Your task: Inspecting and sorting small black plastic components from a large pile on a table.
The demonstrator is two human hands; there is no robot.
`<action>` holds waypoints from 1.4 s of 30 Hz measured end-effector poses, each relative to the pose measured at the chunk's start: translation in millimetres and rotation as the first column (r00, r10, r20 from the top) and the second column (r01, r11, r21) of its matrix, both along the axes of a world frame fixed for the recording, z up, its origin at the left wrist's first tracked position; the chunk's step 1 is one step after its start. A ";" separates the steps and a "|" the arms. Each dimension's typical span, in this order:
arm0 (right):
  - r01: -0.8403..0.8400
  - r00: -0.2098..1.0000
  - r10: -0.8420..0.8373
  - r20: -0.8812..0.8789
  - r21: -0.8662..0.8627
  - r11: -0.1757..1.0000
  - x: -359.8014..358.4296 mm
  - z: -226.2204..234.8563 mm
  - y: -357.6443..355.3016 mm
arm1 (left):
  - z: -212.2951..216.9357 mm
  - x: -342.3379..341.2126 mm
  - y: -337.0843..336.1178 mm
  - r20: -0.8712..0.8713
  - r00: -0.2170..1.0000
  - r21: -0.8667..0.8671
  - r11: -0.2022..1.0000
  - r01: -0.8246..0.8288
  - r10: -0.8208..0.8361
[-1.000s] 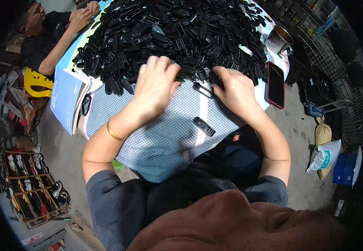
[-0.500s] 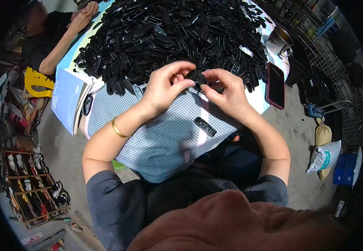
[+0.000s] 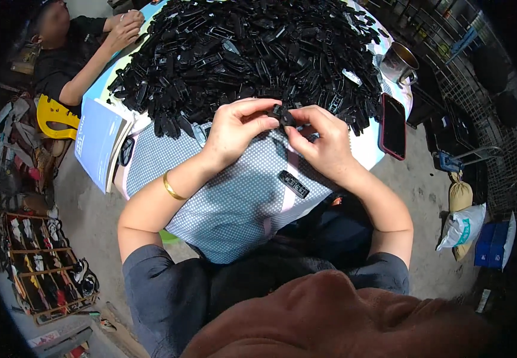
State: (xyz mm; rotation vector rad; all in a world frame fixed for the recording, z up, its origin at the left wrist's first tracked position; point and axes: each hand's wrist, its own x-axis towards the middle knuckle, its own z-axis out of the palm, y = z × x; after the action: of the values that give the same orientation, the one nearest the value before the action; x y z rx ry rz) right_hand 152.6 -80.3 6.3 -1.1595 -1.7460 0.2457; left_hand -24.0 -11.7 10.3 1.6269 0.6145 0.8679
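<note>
Since 1 s ago both hands have come up off the cloth (image 3: 228, 197): then they lay flat at the pile's edge, now they meet over one black clip (image 3: 283, 114), w/ fingers curled. My left hand (image 3: 237, 128) pinches the clip from its 9 o'clock side, thumb and forefinger closed on it; my right hand (image 3: 324, 143) grips it from 3 o'clock, fingertips closed too. Clip sits between them, above the dotted cloth, just at the pile's 6 o'clock edge. A second clip (image 3: 293, 184) lies flat on the cloth at 6 o'clock from my hands, same spot as before.

Around: big pile (image 3: 252, 53) of black plastic parts at 12 o'clock, covering most of the table. Phone (image 3: 392, 125) at 3 o'clock, metal cup (image 3: 399, 62) at 2. Blue booklet (image 3: 98, 143) at 9 o'clock. Another person's arm (image 3: 94, 59) at 10–11, resting at table's edge. My fingers hide most of the held clip.
</note>
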 end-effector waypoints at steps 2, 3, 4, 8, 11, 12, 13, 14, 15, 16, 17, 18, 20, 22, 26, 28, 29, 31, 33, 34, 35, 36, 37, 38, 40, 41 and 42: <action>0.033 0.996 -0.031 0.087 -0.025 0.999 -1.3 1.8 -1.4 | 0.2 -1.0 -2.7 -0.062 0.998 0.027 1.000 -0.009 0.011; 0.034 0.996 -0.032 0.088 -0.024 0.999 -1.6 1.9 -1.3 | -0.6 0.1 -4.2 -0.061 0.998 0.028 1.000 -0.008 0.010; 0.040 0.991 -0.043 0.124 0.027 0.999 -2.5 1.9 -1.1 | -2.1 2.1 -6.4 0.003 1.000 -0.024 1.000 -0.003 0.003; 0.042 0.961 -0.103 0.258 0.229 0.972 -8.0 0.9 1.2 | -6.7 7.5 -11.1 0.082 0.996 -0.066 0.998 -0.016 0.022; 0.028 0.948 -0.121 0.295 0.300 0.953 -8.1 -2.1 4.6 | -7.8 8.8 -12.0 0.103 0.993 -0.023 0.999 -0.048 0.050; 0.037 0.977 -0.076 0.198 0.198 0.980 -7.6 -4.8 5.7 | -8.0 8.2 -12.6 0.133 0.989 0.012 0.998 -0.060 0.058; 0.033 0.995 -0.042 0.094 0.092 0.995 -7.7 -5.8 6.4 | -5.9 6.7 -12.0 0.132 0.990 0.012 0.998 -0.060 0.058; 0.049 0.999 -0.049 -0.010 -0.009 0.999 -9.2 -3.3 6.9 | -1.5 4.0 -10.5 0.072 0.996 0.076 0.996 -0.050 0.045; 0.048 0.999 -0.048 -0.009 -0.010 0.999 -8.6 -1.6 6.8 | 1.9 1.4 -8.8 0.011 0.999 0.139 0.990 -0.037 0.036; -0.033 0.997 0.017 -0.080 -0.194 0.980 -7.0 -0.3 6.5 | 3.3 -0.6 -5.6 0.013 1.000 0.226 0.974 -0.021 0.018; -0.123 0.985 0.068 -0.161 -0.366 0.922 -5.9 0.1 6.7 | 4.0 -2.1 -4.8 0.013 1.000 0.225 0.974 -0.022 0.020; -0.148 0.987 0.119 -0.111 -0.314 0.938 -6.3 -4.4 8.4 | 4.5 -2.7 -4.2 0.004 1.000 0.287 0.958 0.019 -0.020; -0.190 0.981 0.179 -0.070 -0.210 0.959 -6.6 -2.1 5.1 | 6.0 -3.8 -1.2 0.028 0.996 0.368 0.927 0.073 -0.089; -0.185 0.982 0.173 -0.075 -0.188 0.965 -8.5 -5.2 3.2 | 6.7 -4.8 0.3 0.006 0.995 0.403 0.911 0.089 -0.100; -0.132 0.991 0.128 -0.037 -0.128 0.983 -10.7 -11.8 1.1 | -0.1 -3.2 -2.1 0.007 0.997 0.450 0.890 0.070 -0.082; -0.124 0.985 0.136 0.105 -0.113 0.986 -4.9 -7.1 6.0 | -0.6 -2.3 -2.6 0.008 0.998 0.457 0.888 0.057 -0.068; -0.126 0.956 0.168 0.239 -0.182 0.975 4.5 -1.7 10.6 | 1.5 -1.9 -2.7 -0.062 0.998 0.459 0.887 0.054 -0.028; -0.077 0.924 0.114 0.365 -0.113 0.991 16.0 10.8 8.5 | 7.0 -2.4 -5.5 -0.131 0.991 0.458 0.887 0.049 0.013; 0.063 0.855 0.054 0.516 -0.206 0.977 24.2 19.5 4.5 | 12.7 -3.9 -13.4 -0.413 0.909 0.550 0.781 0.296 -0.054; 0.059 0.841 0.066 0.537 -0.213 0.975 24.7 17.5 3.8 | 6.2 -0.5 -18.2 -0.360 0.921 0.562 0.753 0.343 -0.151; 0.055 0.827 0.079 0.557 -0.220 0.974 25.3 13.0 3.7 | -2.7 1.2 -20.9 -0.295 0.922 0.527 0.762 0.376 -0.251; 0.056 0.792 0.066 0.606 -0.180 0.982 23.0 4.1 5.4 | 1.9 2.7 -23.5 -0.338 0.905 0.512 0.757 0.407 -0.258; 0.079 0.779 0.040 0.626 -0.162 0.984 20.4 0.1 4.6 | 6.7 3.9 -24.9 -0.381 0.886 0.496 0.751 0.436 -0.263; 0.102 0.764 0.024 0.645 -0.157 0.982 19.6 -1.1 5.3 | 2.9 5.2 -19.0 -0.362 0.909 0.580 0.714 0.393 -0.206; 0.118 0.748 0.014 0.663 -0.153 0.981 16.7 -1.8 5.1 | 0.6 4.4 -2.0 -0.354 0.935 0.724 0.640 0.255 0.029; 0.112 0.768 0.005 0.641 -0.142 0.984 15.7 -1.5 4.2 | 0.4 1.6 4.0 -0.329 0.918 0.790 0.597 0.139 0.221; 0.105 0.786 -0.003 0.618 -0.129 0.986 15.3 -1.3 4.0 | 0.8 1.8 7.8 -0.322 0.892 0.815 0.572 0.091 0.316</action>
State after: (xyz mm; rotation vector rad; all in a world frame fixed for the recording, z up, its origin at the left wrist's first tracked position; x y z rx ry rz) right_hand 167.9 -76.3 5.0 -1.5195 -2.2893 -0.0502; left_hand -22.3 -4.0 11.1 2.7326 0.6742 0.9515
